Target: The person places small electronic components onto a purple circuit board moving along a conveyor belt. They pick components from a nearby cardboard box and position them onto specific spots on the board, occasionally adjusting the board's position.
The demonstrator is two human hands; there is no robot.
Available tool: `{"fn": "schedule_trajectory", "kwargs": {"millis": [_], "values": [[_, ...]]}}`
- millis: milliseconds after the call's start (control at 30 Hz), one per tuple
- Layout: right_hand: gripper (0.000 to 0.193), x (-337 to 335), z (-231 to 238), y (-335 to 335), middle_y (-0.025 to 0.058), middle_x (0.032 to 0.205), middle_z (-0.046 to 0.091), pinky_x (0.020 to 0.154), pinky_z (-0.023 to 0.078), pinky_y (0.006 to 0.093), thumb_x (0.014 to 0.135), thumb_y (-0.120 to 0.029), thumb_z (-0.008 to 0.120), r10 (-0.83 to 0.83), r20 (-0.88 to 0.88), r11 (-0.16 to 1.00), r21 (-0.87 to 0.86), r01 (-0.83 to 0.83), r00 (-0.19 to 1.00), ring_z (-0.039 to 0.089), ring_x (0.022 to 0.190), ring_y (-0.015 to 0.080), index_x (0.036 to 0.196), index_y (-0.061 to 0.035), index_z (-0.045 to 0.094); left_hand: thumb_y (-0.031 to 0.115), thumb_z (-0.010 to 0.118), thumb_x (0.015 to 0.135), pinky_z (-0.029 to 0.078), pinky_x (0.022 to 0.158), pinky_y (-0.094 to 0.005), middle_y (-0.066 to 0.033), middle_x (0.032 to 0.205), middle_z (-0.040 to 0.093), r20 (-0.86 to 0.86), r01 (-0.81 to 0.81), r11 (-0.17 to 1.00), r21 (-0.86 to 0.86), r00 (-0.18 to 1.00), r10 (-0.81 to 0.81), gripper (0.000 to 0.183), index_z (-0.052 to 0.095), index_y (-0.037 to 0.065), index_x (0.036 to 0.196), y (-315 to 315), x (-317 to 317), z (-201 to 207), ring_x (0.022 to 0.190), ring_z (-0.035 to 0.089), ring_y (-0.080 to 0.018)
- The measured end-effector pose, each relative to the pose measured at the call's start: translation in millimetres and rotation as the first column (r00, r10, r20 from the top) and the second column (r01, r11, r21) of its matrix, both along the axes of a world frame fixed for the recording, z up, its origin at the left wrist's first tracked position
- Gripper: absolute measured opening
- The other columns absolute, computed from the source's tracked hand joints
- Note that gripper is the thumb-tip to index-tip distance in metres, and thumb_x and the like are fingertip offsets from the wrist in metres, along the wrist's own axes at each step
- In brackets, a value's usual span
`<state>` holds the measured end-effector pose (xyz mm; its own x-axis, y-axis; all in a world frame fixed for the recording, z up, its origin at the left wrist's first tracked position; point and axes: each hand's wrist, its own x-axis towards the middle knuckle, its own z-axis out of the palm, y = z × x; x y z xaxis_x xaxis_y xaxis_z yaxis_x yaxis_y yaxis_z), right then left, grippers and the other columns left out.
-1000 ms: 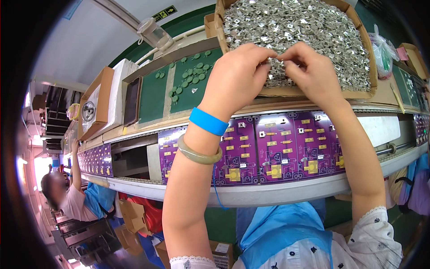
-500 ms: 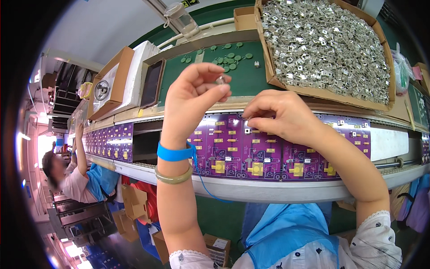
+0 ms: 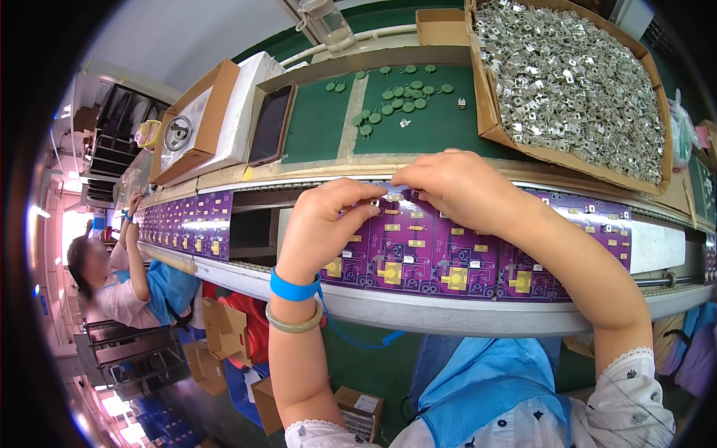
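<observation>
our left hand [image 3: 323, 225] bends over the purple circuit boards [image 3: 429, 261], thumb and forefinger close together; we cannot tell whether they pinch anything. our right hand [image 3: 467, 190] curls over the boards' far edge, its grip hidden from us. the boards lie along the conveyor [image 3: 463, 318], nearer us than the green disc components [image 3: 420, 104] and the carton [image 3: 489, 123] of metal clips [image 3: 575, 89].
</observation>
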<state>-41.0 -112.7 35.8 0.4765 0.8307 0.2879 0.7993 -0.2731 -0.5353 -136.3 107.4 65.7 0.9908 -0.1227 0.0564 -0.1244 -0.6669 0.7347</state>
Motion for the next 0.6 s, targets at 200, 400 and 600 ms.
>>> {"fn": "schedule_trajectory", "kwargs": {"millis": [200, 400, 600], "values": [[0.028, 3, -4, 7, 0.0113, 0.100, 0.072, 0.090, 0.052, 0.0419, 0.080, -0.002, 0.065, 0.063, 0.158, 0.998, -0.027, -0.059, 0.985, 0.067, 0.100, 0.0329, 0.107, -0.0055, 0.070, -0.004, 0.073, 0.083, 0.057, 0.073, -0.0279, -0.0098, 0.099, 0.073, 0.014, -0.024, 0.998, 0.051, 1.000, 0.023, 0.022, 0.074, -0.001, 0.105, 1, -4, -11, 0.079, 0.069, -0.0166], [0.010, -3, 7, 10, 0.0120, 0.087, 0.071, 0.082, 0.056, 0.0421, 0.079, -0.005, 0.065, 0.082, 0.261, 0.995, -0.072, -0.065, 0.962, 0.070, 0.093, 0.0321, 0.088, -0.0046, 0.070, -0.003, 0.073, 0.081, 0.056, 0.070, -0.0321, -0.0099, 0.093, 0.070, 0.079, 0.035, 0.996, 0.087, 0.996, -0.042, 0.017, 0.073, 0.000, 0.098, 3, -6, -15, 0.078, 0.069, -0.0217], [0.009, -5, 7, 14, 0.0150, 0.084, 0.072, 0.076, 0.059, 0.0421, 0.079, -0.004, 0.065, 0.053, 0.286, 0.997, -0.068, -0.035, 0.957, 0.072, 0.087, 0.0332, 0.085, -0.0036, 0.070, -0.005, 0.072, 0.081, 0.054, 0.063, -0.0309, -0.0090, 0.088, 0.067, 0.149, 0.073, 0.984, 0.165, 0.984, -0.098, 0.018, 0.074, 0.001, 0.098, 4, -4, -15, 0.070, 0.066, -0.0200]]}}
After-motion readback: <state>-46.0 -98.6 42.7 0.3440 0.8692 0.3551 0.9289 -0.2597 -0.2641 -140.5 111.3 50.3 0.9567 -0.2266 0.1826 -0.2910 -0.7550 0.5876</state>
